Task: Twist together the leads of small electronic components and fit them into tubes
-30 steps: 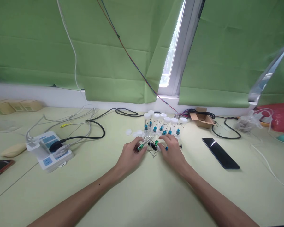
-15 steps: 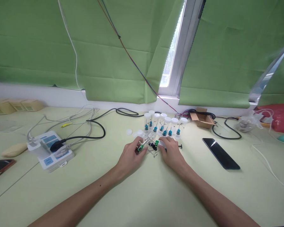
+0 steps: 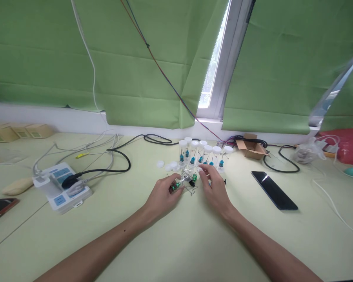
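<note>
Head view shows left grip [image 3: 164, 192] closed on a glossy green piece [image 3: 178, 184], right grip [image 3: 215, 188] pinching a white piece [image 3: 199, 169].

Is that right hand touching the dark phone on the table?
Apart. The head view shows it: a wide strip of bare table lies between the right hand and the dark phone.

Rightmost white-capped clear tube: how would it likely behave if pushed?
Pushed near its white cap, the clear tube would probably tip, standing tall on a narrow base. It looks light for its size: the see-through wall shows mostly open space around a small blue piece. Toppled, it might roll, since its cap looks round.
</note>
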`<state>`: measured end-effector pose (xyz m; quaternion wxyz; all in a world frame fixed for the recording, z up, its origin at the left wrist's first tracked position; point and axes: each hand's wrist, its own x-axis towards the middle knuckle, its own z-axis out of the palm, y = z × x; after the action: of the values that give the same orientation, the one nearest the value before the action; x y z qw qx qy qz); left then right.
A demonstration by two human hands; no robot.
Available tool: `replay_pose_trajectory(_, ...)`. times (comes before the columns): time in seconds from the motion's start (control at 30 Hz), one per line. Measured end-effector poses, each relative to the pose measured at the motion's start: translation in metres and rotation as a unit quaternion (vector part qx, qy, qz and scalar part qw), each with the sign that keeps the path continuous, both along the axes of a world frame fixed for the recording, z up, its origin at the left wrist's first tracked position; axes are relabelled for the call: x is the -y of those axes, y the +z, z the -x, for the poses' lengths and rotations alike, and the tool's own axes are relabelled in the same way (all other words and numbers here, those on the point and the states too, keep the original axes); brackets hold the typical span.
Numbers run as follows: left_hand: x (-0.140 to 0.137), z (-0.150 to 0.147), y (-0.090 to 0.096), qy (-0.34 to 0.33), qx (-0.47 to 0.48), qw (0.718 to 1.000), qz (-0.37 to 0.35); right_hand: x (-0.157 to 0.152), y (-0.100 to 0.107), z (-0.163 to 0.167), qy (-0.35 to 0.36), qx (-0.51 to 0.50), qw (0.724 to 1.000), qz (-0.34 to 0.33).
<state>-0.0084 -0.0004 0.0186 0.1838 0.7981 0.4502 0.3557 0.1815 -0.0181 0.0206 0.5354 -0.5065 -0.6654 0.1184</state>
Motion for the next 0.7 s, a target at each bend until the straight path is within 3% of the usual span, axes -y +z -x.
replay_pose_trajectory(0.7, 0.0004, 0.0009, -0.0015, -0.038, -0.006, 0.999, 0.01, 0.0017, 0.0004, -0.001, 0.073, -0.028, 0.994, 0.072)
